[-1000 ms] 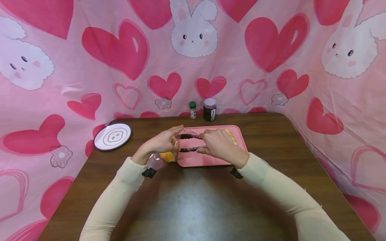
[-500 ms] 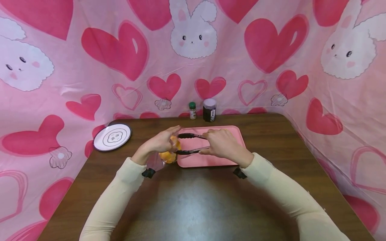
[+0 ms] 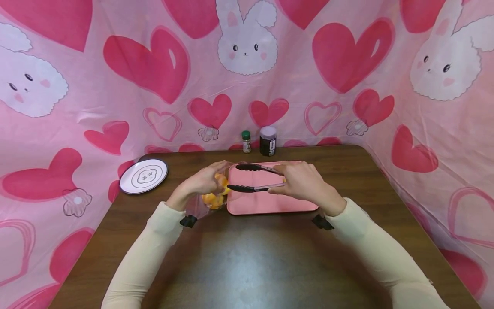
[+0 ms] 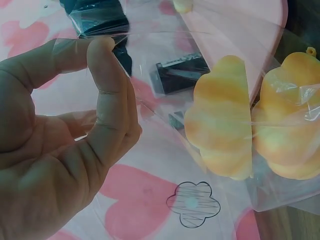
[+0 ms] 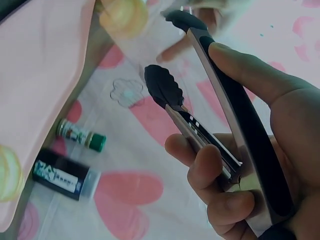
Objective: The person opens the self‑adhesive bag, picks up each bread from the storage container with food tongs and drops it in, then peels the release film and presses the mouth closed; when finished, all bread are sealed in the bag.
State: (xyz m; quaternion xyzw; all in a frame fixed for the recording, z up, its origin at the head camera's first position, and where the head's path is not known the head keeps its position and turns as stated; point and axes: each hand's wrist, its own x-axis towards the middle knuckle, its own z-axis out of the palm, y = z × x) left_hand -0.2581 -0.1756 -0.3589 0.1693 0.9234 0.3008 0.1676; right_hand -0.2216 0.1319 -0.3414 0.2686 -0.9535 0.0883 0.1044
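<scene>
My left hand (image 3: 202, 180) pinches the edge of a clear plastic bag (image 3: 195, 208) between thumb and fingertips. Inside the bag are puffy, golden-yellow bread rolls (image 3: 212, 200); the left wrist view shows two, a near roll (image 4: 220, 120) and a far roll (image 4: 290, 117). My right hand (image 3: 305, 180) grips metal tongs (image 5: 220, 95) with black scalloped tips. The tongs are spread, nothing between their tips, which point left at the bag's mouth above the pink tray (image 3: 270, 204). Another yellow bread piece (image 5: 7, 172) lies on the tray, mostly hidden by my right hand in the head view.
A black jar (image 3: 268, 143) with a pale lid and a small green-capped bottle (image 3: 246, 143) stand at the table's back edge. A white plate (image 3: 143, 176) with a dark rim is at the back left. Pink heart-printed cloth hangs behind the brown table (image 3: 247, 257).
My right hand has moved right with the tongs, which are now spread somewhat wider. The bread on the tray has become covered by that hand. My left hand stays nearly still.
</scene>
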